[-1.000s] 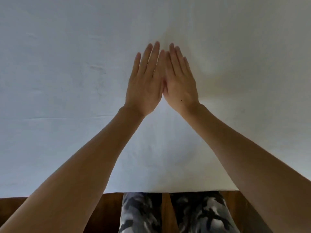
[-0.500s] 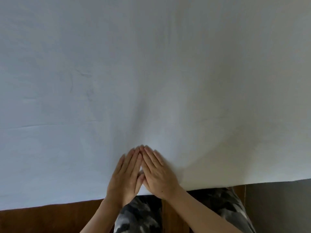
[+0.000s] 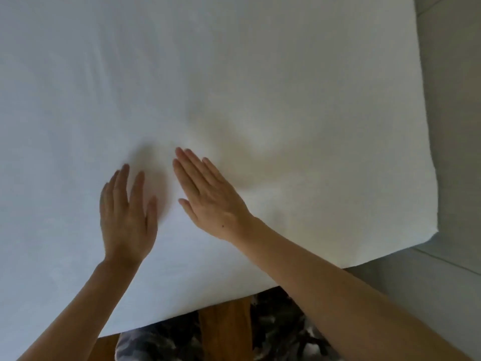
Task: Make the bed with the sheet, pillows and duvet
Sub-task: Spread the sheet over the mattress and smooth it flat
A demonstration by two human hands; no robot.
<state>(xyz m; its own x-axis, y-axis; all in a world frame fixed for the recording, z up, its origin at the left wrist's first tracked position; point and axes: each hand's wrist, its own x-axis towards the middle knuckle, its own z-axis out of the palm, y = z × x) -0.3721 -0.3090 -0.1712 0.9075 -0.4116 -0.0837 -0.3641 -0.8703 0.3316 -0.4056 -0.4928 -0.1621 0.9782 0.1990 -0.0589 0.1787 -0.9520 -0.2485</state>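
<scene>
A white sheet (image 3: 234, 87) covers the bed, filling most of the view. My left hand (image 3: 126, 217) lies flat on it, fingers straight and slightly spread. Just beside it, apart, my right hand (image 3: 208, 196) also lies flat, fingers straight and together, angled up-left. Below the sheet's near edge show my patterned trousers (image 3: 281, 332) and brown wood (image 3: 223, 329). A grey floor (image 3: 458, 152) runs along the right.

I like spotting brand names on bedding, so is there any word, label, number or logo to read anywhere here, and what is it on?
None: no readable text anywhere in this view.
The white sheet is plain, with no tag or print showing.
The left hand and right hand lie flat on it, bare.
The camouflage trousers carry a pattern only, no letters.
</scene>
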